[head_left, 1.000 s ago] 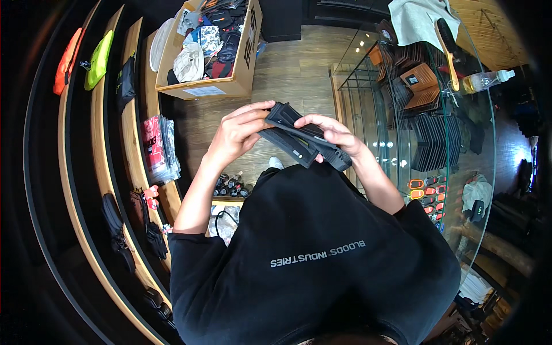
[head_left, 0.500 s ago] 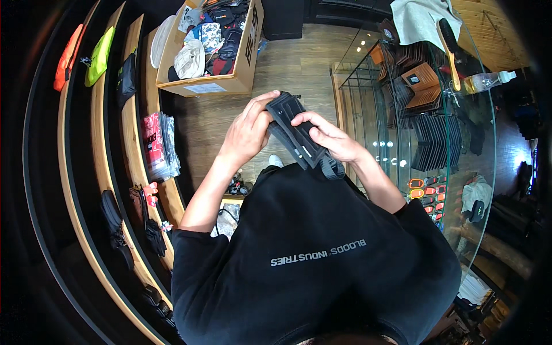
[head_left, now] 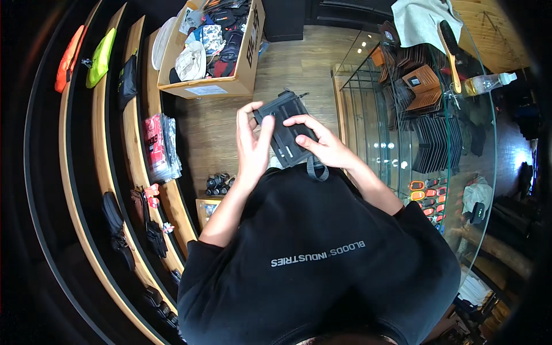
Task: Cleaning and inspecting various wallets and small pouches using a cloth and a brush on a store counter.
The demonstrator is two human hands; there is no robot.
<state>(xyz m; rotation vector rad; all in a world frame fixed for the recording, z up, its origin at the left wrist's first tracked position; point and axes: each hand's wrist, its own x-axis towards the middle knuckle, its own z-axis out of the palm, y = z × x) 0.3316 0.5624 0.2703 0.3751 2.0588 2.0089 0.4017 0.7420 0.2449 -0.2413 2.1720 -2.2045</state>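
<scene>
A small black fabric pouch (head_left: pixel 286 137) is held up in front of my chest, its flat front facing up. A strap loop (head_left: pixel 317 172) hangs from its near corner, and a zipper end shows at its far edge. My left hand (head_left: pixel 253 146) grips the pouch's left side, thumb over the front and fingers at the far left corner. From the right, my right hand (head_left: pixel 329 145) holds it with thumb and forefinger lying on the front; its other fingers are mostly hidden.
Wooden shelves (head_left: pixel 103 149) with bright pouches and packaged goods run down my left. Ahead stands a cardboard box (head_left: pixel 221 87) full of caps. On my right is a glass display case (head_left: pixel 397 109) with wallets inside; a brush (head_left: pixel 454 69) and a spray bottle (head_left: pixel 486 83) are by its top.
The pouch has turned so its front lies flatter and shows wider. My left hand has shifted to the right and down, its thumb now on the front. The strap loop hangs more open.
</scene>
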